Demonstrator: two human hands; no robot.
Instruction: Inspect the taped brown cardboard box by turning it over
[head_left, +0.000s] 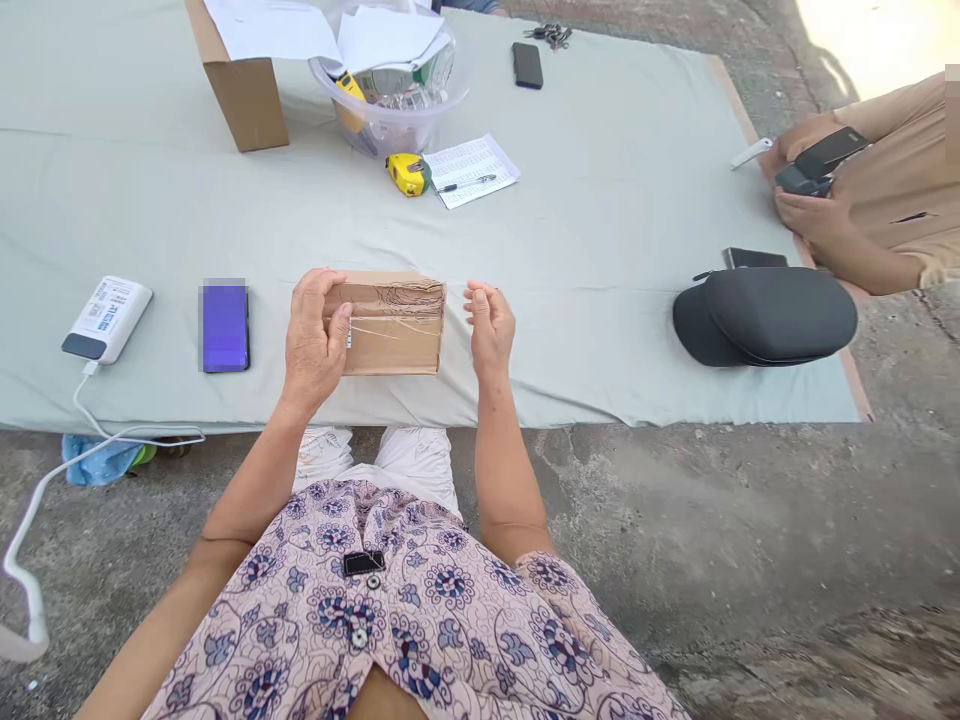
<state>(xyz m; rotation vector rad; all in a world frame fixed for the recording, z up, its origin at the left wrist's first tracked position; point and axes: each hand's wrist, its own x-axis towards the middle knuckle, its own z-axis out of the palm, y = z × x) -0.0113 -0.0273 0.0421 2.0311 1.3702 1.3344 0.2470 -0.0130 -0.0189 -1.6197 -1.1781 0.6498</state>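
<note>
The left hand (pixel 311 335) clamps a small cardboard box (pixel 390 325) by its end, while the right hand (pixel 489 325), just beside it, pinches a thin strip of clear tape (pixel 459 285).

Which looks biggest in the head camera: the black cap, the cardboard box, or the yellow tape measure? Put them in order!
Largest first: black cap, cardboard box, yellow tape measure. The tape measure lies farther away, so its real size is unsure.

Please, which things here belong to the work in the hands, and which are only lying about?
Work in the hands:
cardboard box, gripped by the left hand
clear tape on the box
right hand, beside the box

Lying about:
yellow tape measure
power bank
phone
black cap
plastic bowl
</note>
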